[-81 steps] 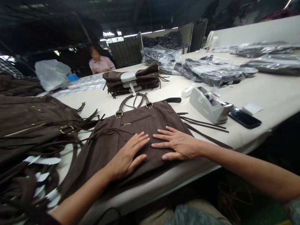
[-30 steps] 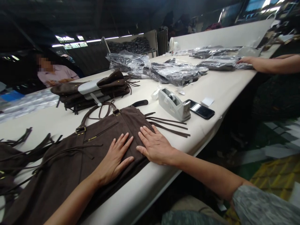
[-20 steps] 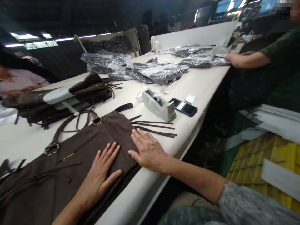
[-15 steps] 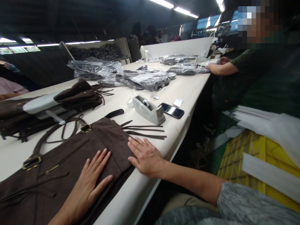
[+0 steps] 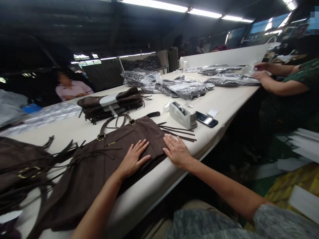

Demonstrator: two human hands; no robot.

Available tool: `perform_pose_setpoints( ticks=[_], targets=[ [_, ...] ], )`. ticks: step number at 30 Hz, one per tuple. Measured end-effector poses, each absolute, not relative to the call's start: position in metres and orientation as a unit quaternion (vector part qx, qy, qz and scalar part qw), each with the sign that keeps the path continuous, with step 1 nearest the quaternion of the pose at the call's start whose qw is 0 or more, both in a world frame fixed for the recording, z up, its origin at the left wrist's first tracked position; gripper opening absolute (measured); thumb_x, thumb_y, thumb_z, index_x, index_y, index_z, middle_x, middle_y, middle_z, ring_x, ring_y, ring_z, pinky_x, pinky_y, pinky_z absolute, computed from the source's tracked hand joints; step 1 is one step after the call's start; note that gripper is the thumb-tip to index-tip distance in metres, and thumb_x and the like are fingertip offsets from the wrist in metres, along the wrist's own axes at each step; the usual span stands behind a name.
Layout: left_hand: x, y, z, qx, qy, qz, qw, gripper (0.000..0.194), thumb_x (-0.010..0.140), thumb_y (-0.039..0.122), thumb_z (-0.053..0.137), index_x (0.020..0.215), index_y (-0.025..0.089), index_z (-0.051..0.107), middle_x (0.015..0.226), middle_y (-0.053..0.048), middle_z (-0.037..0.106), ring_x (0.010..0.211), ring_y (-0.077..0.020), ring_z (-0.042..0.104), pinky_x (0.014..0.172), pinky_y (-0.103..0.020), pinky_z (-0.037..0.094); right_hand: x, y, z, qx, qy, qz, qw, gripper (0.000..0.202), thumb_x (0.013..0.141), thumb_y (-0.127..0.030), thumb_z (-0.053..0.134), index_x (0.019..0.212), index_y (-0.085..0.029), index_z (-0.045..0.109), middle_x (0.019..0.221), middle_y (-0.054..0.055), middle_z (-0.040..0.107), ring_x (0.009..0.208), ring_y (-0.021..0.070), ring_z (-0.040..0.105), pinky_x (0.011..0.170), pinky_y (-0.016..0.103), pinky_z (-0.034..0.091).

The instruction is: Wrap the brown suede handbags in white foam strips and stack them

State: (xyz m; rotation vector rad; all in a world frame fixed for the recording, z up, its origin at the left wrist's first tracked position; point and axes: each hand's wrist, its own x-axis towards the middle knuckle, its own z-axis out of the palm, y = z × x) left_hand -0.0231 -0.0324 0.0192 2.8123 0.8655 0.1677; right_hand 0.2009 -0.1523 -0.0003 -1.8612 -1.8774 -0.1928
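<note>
A dark brown bag (image 5: 99, 172) with handles, brass-coloured buckles and a zip lies flat along the table's near edge. My left hand (image 5: 134, 158) rests open on its front, fingers spread. At the bag's right end, my right hand (image 5: 176, 150) lies open, its fingertips on the corner near the loose thin straps (image 5: 181, 133). Neither hand holds anything. Just beyond the straps stands a grey tape dispenser (image 5: 183, 116), with a phone (image 5: 206, 119) beside it.
Stacked brown bags (image 5: 124, 103) lie behind, another brown bag (image 5: 20, 162) at left. Plastic-wrapped bags (image 5: 186, 87) cover the table's far part. One person (image 5: 72, 88) is at the far left; another person's hands (image 5: 261, 71) touch wrapped goods at right. A yellow crate (image 5: 291, 186) stands below right.
The view has swung left, bringing the left bag and the far person into sight. My hands keep their places on the bag. The right-hand person's hands have come together over the plastic.
</note>
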Motion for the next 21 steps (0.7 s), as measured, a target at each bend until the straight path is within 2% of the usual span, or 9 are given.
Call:
perform_pose_setpoints(
  ticks=[5,10,12,16,18,19,21],
  targets=[
    [-0.023,-0.038,0.021,0.945,0.302,0.056,0.108,0.071,0.094,0.067,0.029,0.152,0.026,0.029,0.161,-0.006,0.024,0.150,-0.0238,0.016,0.122,-0.053,0.009,0.213,-0.161,-0.005,-0.661,-0.700,-0.090,0.255,0.046,0.101,-0.032,0.043,0.141,-0.013,0.051,0.151,0.011,0.042,0.140,0.0256,0.040,0.116,0.051,0.029],
    [-0.021,-0.040,0.028,0.944,0.309,0.048,0.106,0.070,0.094,0.067,0.029,0.152,0.027,0.029,0.161,-0.004,0.023,0.150,-0.0222,0.016,0.123,-0.051,0.009,0.223,-0.170,0.029,-0.622,-0.736,-0.095,0.249,0.036,0.100,-0.033,0.044,0.123,-0.015,0.066,0.135,0.009,0.061,0.133,0.0275,0.048,0.112,0.051,0.036],
    [-0.018,-0.041,0.030,0.943,0.316,0.043,0.095,0.069,0.094,0.066,0.029,0.152,0.029,0.030,0.161,-0.002,0.022,0.150,-0.0203,0.016,0.123,-0.048,0.010,0.219,-0.171,0.045,-0.603,-0.743,-0.107,0.271,0.038,0.101,-0.035,0.043,0.124,-0.014,0.065,0.137,0.010,0.059,0.136,0.0273,0.045,0.114,0.049,0.035],
    [-0.020,-0.042,0.026,0.945,0.310,0.043,0.096,0.072,0.094,0.065,0.023,0.152,0.023,0.031,0.161,-0.004,0.021,0.150,-0.0216,0.014,0.122,-0.048,0.008,0.196,-0.164,0.044,-0.578,-0.752,-0.128,0.289,0.052,0.101,-0.040,0.044,0.143,-0.009,0.047,0.154,0.013,0.038,0.147,0.0249,0.025,0.122,0.048,0.020],
    [-0.026,-0.037,0.021,0.948,0.298,0.044,0.104,0.072,0.094,0.062,0.019,0.153,0.022,0.027,0.162,-0.006,0.018,0.150,-0.0246,0.013,0.121,-0.051,0.007,0.189,-0.165,0.028,-0.606,-0.748,-0.101,0.251,0.057,0.100,-0.044,0.046,0.143,-0.006,0.046,0.151,0.016,0.041,0.145,0.0247,0.030,0.123,0.049,0.015],
    [-0.029,-0.032,0.018,0.947,0.304,0.053,0.091,0.068,0.094,0.061,0.017,0.155,0.030,0.021,0.162,0.000,0.016,0.150,-0.0222,0.013,0.121,-0.049,0.008,0.189,-0.169,0.018,-0.620,-0.744,-0.091,0.233,0.057,0.100,-0.045,0.045,0.143,-0.006,0.045,0.152,0.014,0.040,0.146,0.0228,0.029,0.123,0.048,0.014],
    [-0.030,-0.018,0.013,0.959,0.264,0.041,0.090,0.059,0.094,0.058,0.016,0.148,0.056,-0.005,0.159,0.018,0.010,0.150,-0.0159,0.007,0.121,-0.047,0.009,0.196,-0.190,0.003,-0.632,-0.742,-0.090,0.202,0.053,0.103,-0.043,0.040,0.144,-0.009,0.045,0.155,0.009,0.036,0.147,0.0179,0.027,0.124,0.044,0.011]
  ],
)
